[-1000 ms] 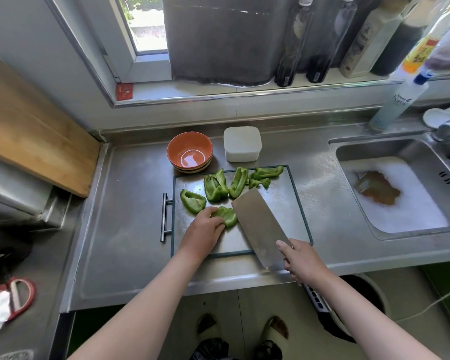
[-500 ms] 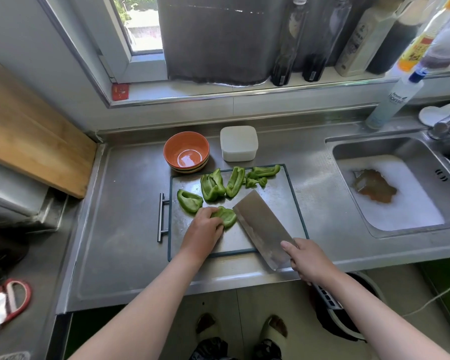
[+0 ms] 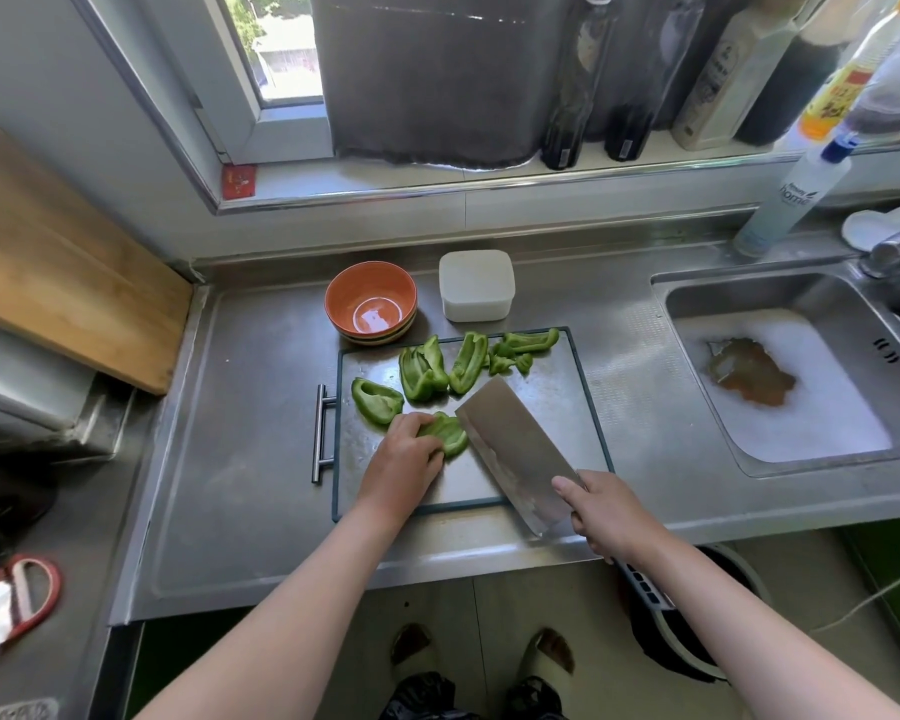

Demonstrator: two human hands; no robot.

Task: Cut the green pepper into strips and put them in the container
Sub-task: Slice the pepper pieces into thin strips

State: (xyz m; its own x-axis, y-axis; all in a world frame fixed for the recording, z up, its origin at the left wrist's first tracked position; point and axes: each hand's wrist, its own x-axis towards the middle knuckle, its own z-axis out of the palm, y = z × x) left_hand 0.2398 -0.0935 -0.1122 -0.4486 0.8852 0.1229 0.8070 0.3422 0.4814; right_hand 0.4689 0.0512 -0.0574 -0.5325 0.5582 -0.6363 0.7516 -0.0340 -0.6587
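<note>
- Broadly, the steel worktop point(image 3: 250, 407) carries the cutting board point(image 3: 557, 407) with its near edge close to the front lip at 6 o'clock. Nothing visible anchors it, so a hard chop could, I judge, skate it toward the person.
- The cleaver point(image 3: 515, 449) is the chief hazard. The right hand point(image 3: 606, 511) has its fingers point(image 3: 583, 517) wrapped round the handle at 5 o'clock of the board. The broad blade slants up toward the board's middle, its far end just beside the held pepper. Leaned over like this, it may slide off glossy skin toward the knuckles.
- The white container point(image 3: 476, 285) stands off the board at 12 o'clock, beside the orange bowl point(image 3: 370, 301) at 11 o'clock. It looks lidded, so strips brought over before it is opened could spill onto the steel.
- The left hand point(image 3: 404, 454) pins the green pepper piece point(image 3: 448, 433), its fingers point(image 3: 422, 426) curled over the piece's left half. They sit very near the blade, and I cannot tell whether the tips are tucked back; if they are not, a drifting cut would reach them.
- That piece lies just left of the board's centre and is curved, so it may rock or shoot out under pressure. The uncut pieces point(image 3: 422, 371) crowded toward 12 o'clock could be knocked off by the blade's far end.
</note>
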